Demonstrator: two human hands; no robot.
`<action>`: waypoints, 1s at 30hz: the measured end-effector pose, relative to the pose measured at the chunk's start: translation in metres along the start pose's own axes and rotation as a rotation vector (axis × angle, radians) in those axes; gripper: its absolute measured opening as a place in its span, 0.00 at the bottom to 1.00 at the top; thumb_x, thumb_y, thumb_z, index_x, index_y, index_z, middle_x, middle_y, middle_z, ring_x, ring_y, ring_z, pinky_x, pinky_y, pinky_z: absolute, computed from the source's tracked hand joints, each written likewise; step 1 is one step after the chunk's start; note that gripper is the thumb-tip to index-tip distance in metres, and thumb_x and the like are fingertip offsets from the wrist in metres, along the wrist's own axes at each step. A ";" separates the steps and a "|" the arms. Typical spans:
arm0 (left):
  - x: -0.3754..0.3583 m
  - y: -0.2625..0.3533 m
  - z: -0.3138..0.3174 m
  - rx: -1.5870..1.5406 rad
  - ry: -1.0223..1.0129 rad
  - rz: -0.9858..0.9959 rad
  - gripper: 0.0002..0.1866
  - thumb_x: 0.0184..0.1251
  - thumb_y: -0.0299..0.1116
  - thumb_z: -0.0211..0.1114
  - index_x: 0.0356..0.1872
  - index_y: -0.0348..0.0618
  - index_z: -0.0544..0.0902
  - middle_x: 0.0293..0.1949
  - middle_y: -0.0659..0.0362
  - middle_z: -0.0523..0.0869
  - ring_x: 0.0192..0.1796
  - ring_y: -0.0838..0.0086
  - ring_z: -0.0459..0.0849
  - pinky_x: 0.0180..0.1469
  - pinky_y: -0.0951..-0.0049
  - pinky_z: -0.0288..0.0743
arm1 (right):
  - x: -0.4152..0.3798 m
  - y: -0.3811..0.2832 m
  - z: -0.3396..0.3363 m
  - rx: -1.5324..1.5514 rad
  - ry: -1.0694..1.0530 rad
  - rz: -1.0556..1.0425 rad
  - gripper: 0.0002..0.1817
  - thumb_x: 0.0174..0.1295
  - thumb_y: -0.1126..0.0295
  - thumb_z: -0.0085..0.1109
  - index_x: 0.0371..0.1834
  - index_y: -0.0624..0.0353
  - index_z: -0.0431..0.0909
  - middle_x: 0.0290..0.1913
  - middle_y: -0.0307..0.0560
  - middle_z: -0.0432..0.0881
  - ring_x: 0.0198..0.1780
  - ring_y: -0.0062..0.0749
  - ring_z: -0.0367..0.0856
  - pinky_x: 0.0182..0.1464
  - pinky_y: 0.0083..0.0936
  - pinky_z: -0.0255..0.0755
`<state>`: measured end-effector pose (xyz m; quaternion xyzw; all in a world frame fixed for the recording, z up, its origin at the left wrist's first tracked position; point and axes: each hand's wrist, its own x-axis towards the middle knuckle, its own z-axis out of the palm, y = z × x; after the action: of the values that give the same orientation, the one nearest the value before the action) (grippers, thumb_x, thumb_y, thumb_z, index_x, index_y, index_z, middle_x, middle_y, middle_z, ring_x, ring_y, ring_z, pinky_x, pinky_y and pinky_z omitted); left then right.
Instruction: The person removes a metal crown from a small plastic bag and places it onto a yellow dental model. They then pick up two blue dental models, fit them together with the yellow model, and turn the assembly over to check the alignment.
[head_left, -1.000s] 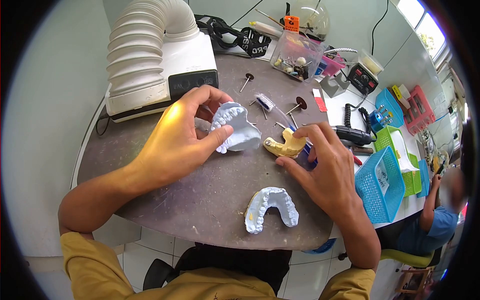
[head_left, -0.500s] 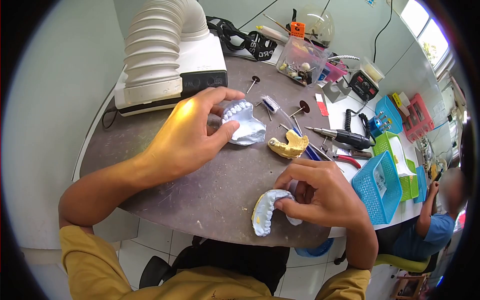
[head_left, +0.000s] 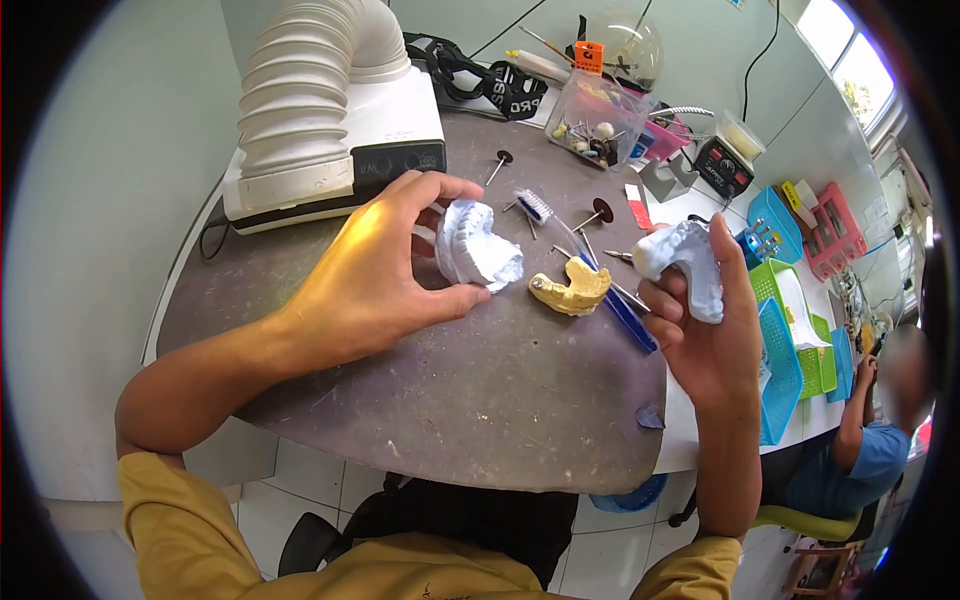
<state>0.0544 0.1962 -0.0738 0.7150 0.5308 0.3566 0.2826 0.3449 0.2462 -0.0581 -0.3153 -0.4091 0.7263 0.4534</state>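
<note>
My left hand (head_left: 385, 265) curves around a pale blue dental cast (head_left: 475, 250), thumb along its lower edge and fingers at its back and top. That cast is tipped, with its row of teeth facing left and up. My right hand (head_left: 715, 330) is raised at the right side of the table, palm turned up, gripping a pale blue horseshoe-shaped dental cast (head_left: 700, 265) between thumb and fingers. Between the hands lies a smaller yellow dental cast (head_left: 573, 290) with a silvery tooth. A blue-handled brush (head_left: 630, 325) stretches behind it, partly covered by my right fingers.
Mounted discs (head_left: 602, 210) and thin burs lie on the brown tabletop (head_left: 430, 400). At the back left stands a white unit with a ribbed hose (head_left: 300, 90). Blue (head_left: 780, 370) and green baskets (head_left: 815, 345) line the right, where a person in blue (head_left: 860, 460) sits.
My right hand has lifted its horseshoe cast from the front edge up and to the right, turning palm up. The cast in my left hand has tipped.
</note>
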 end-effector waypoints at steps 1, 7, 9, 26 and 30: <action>0.000 -0.001 0.001 -0.077 0.015 0.053 0.39 0.56 0.25 0.76 0.71 0.39 0.69 0.58 0.55 0.79 0.61 0.72 0.79 0.63 0.72 0.76 | 0.002 0.001 -0.007 0.099 -0.075 0.034 0.30 0.75 0.44 0.51 0.54 0.65 0.79 0.33 0.41 0.78 0.32 0.24 0.76 0.25 0.15 0.67; -0.004 0.014 0.002 -0.754 -0.198 -0.136 0.39 0.61 0.23 0.70 0.74 0.36 0.63 0.61 0.54 0.76 0.65 0.72 0.76 0.71 0.69 0.71 | 0.001 0.003 0.017 0.171 -0.082 0.002 0.31 0.79 0.46 0.42 0.63 0.68 0.68 0.58 0.69 0.79 0.53 0.53 0.86 0.40 0.30 0.90; -0.005 0.012 0.008 -0.771 -0.166 -0.086 0.40 0.61 0.24 0.70 0.75 0.37 0.62 0.61 0.54 0.76 0.66 0.72 0.76 0.70 0.69 0.72 | 0.004 0.005 0.009 0.275 -0.221 -0.029 0.31 0.80 0.47 0.38 0.65 0.68 0.64 0.63 0.72 0.75 0.56 0.55 0.86 0.47 0.31 0.91; -0.011 0.016 0.017 -1.009 -0.275 -0.144 0.48 0.60 0.58 0.74 0.75 0.40 0.65 0.63 0.57 0.78 0.64 0.70 0.80 0.65 0.62 0.79 | -0.012 0.013 0.022 -0.881 -0.216 -0.694 0.48 0.51 0.61 0.83 0.72 0.65 0.64 0.66 0.56 0.77 0.65 0.42 0.81 0.63 0.34 0.80; -0.012 0.013 0.019 -0.969 -0.258 -0.118 0.48 0.61 0.57 0.75 0.74 0.40 0.65 0.62 0.56 0.79 0.64 0.71 0.80 0.63 0.63 0.81 | -0.010 0.026 0.027 -0.920 -0.286 -0.788 0.46 0.44 0.60 0.86 0.66 0.68 0.73 0.63 0.58 0.79 0.63 0.39 0.82 0.63 0.34 0.81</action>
<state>0.0744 0.1811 -0.0773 0.5088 0.3044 0.4541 0.6650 0.3163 0.2217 -0.0670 -0.2032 -0.8225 0.2890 0.4457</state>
